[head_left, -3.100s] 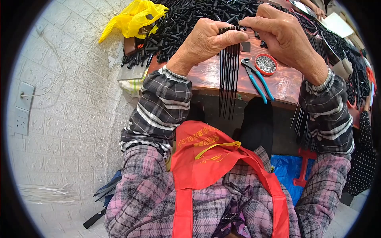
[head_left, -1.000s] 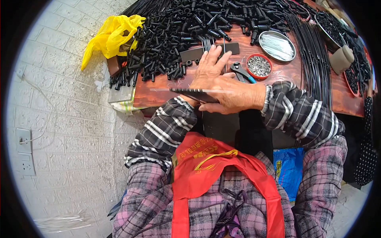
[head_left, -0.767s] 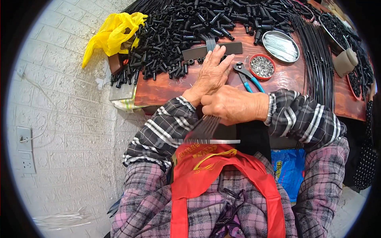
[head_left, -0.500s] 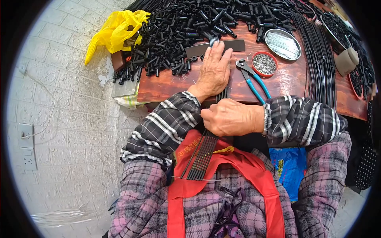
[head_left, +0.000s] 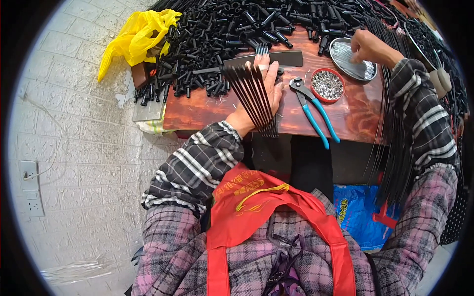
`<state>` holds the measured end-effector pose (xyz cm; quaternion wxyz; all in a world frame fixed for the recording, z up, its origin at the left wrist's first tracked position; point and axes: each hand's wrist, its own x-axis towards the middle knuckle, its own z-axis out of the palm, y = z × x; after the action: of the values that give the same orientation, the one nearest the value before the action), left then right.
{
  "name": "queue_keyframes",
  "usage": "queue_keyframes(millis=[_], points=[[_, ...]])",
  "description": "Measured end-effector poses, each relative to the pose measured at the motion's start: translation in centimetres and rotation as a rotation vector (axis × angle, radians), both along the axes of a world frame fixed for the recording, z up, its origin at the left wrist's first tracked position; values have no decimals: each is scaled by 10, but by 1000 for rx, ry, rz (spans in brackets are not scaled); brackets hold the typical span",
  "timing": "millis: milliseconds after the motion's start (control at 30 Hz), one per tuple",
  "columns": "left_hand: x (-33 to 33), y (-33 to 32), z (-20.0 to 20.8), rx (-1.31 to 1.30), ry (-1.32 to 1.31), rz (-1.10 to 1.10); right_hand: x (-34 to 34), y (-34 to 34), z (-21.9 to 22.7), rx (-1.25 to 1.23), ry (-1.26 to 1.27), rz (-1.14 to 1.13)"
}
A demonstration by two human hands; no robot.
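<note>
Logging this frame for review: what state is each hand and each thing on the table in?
left hand: flat, pressing black rods to the table
black rods: fanned out under the palm, ends past the table edge
right hand: reaching into the oval tin
oval tin: open, holding thin wires
pliers: lying on the table, untouched
red dish: full of small metal bits

glossy reddish wooden table [head_left: 207,111], matt black plastic rods [head_left: 249,91], shiny metal tray [head_left: 351,61], blue rubbery-handled pliers [head_left: 316,111].

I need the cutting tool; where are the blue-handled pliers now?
In the head view, the pliers lie on the wooden table, right of the left hand and just beside the small red dish.
</note>
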<state>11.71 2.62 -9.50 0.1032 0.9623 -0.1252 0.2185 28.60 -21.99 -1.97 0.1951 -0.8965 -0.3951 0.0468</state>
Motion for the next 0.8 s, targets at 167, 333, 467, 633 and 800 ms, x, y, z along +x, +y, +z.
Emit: queue_keyframes(millis=[167,333,467,633,800], points=[[-7,1,1,-35,21,11,3,-2,-10,-25,-6,77],[-14,0,7,-36,50,13,0,-7,-13,37,-171,233],[-17,-2,10,-34,71,32,-6,-9,-8,85,-173,187],[-18,3,7,-43,59,31,-22,16,23,114,122,35],[-15,2,8,5,63,23,-27,72,3,142,54,296]])
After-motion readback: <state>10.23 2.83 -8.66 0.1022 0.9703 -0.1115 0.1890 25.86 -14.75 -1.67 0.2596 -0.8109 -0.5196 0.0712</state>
